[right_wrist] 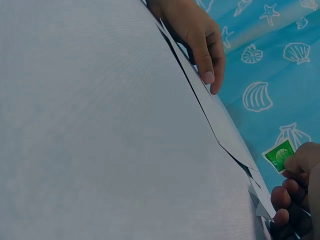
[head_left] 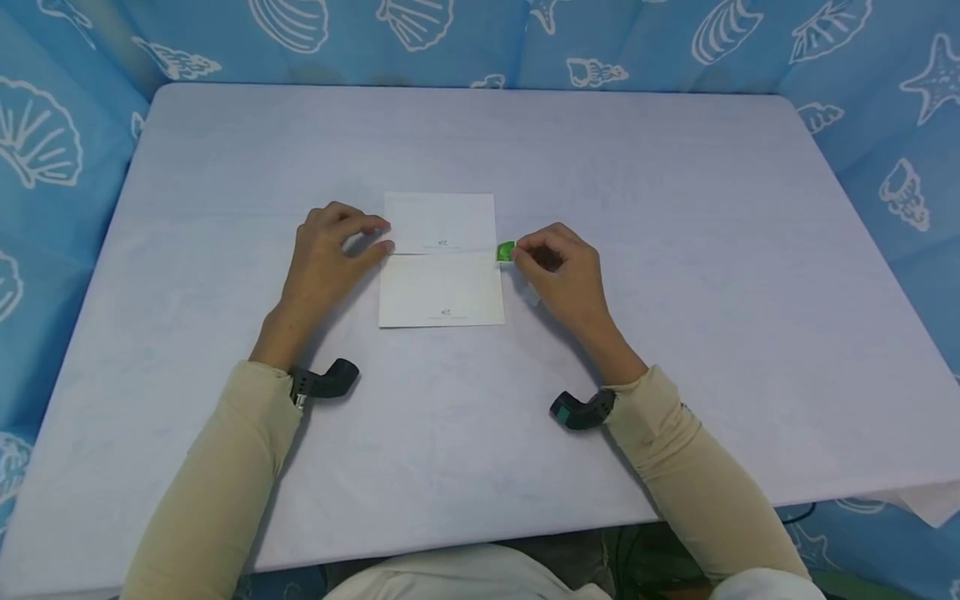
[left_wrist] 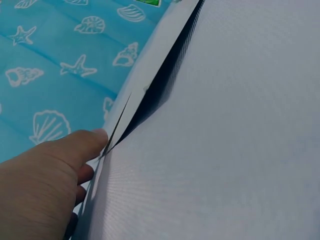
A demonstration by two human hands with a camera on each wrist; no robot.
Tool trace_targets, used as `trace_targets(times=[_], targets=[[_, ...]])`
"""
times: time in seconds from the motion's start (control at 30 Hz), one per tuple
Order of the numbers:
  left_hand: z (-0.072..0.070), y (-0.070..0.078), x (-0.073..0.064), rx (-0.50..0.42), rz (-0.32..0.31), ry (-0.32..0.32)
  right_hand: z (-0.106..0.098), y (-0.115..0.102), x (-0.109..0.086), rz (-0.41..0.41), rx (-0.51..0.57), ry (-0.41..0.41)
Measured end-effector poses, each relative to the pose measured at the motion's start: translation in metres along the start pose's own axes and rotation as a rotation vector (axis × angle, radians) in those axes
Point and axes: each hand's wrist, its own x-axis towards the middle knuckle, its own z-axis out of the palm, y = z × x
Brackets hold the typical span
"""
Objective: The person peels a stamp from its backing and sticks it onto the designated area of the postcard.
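Over to the head view: an upper paper panel (head_left: 441, 218) and a lower paper panel (head_left: 441, 287), both white, lie one beyond the other on the worktop (head_left: 712, 292), square to the person and central, so both hands reach them easily. Joined or separate? Can't tell. The left hand (head_left: 328, 254) is at the left side, thumb and forefinger parted and touching the paper's edge, clasping nothing, probably to stop it sliding. And on the right, the right hand (head_left: 562, 271) pinches a green postage stamp (head_left: 506, 251) just beside the panels' right edge; gripping one side presumably leaves the rest untouched.

Now the left wrist view: the left thumb rests at the paper's edge, and a dark gap opens beneath the sheet farther along. It isn't lying flat, which may be why that side needs steadying.

To the right wrist view: the stamp sits tilted between thumb and finger, its white scalloped border showing against the blue shell-print cloth (right_wrist: 257, 77). Below, the other fingers bend beside a pale scrap (right_wrist: 261, 211), too unclear to identify.
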Motion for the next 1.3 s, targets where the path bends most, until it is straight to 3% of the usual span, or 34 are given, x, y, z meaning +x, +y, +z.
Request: trace_targets(times=[0.2, 0.43, 0.63, 0.9, 1.3], targets=[[0.000, -0.001, -0.002, 0.034, 0.025, 0.003, 0.000, -0.019, 0.003, 0.021, 0.024, -0.012], [0.000, -0.001, -0.006, 0.042, 0.044, 0.009, 0.011, 0.013, 0.019, 0.021, 0.015, 0.012], [0.002, -0.005, -0.012, 0.036, 0.037, 0.017, 0.020, 0.027, 0.031, 0.008, 0.002, 0.022], [0.001, -0.003, -0.010, 0.046, 0.066, 0.043, 0.020, 0.026, 0.041, -0.001, -0.055, 0.036], [0.002, 0.002, -0.006, 0.048, 0.050, 0.033, 0.022, 0.028, 0.054, 0.017, -0.096, 0.035]])
